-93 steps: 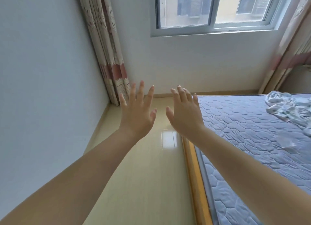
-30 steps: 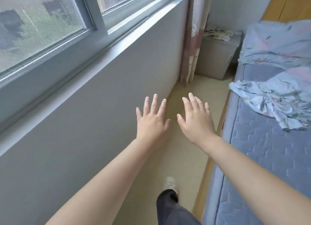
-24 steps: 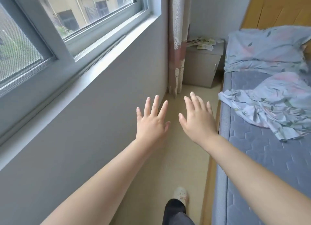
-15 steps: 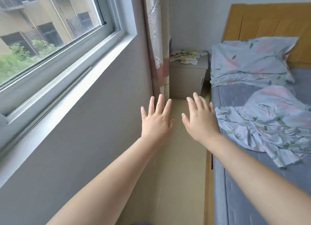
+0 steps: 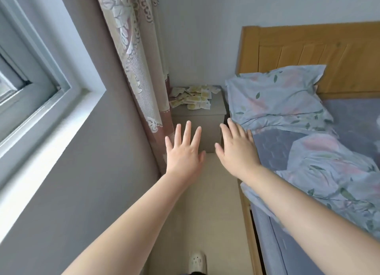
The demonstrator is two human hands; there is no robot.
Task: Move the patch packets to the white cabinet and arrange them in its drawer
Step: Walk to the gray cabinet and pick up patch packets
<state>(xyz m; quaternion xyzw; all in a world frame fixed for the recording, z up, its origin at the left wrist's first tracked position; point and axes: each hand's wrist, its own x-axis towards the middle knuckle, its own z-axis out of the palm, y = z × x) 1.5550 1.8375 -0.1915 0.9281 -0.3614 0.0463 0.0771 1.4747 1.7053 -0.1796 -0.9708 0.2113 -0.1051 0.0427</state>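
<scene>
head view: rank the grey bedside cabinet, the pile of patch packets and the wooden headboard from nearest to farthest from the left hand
1. The grey bedside cabinet: straight ahead of the left hand.
2. The pile of pale patch packets: on the cabinet's top, farther back.
3. The orange-brown wooden headboard: far right, at the head of the bed.

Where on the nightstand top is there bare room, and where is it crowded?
Bare: the front strip and front-right corner of the nightstand, beside the pillow. Crowded: the patch packets cover its back and left, by the curtain. The floor aisle between wall and bed is free.
</scene>
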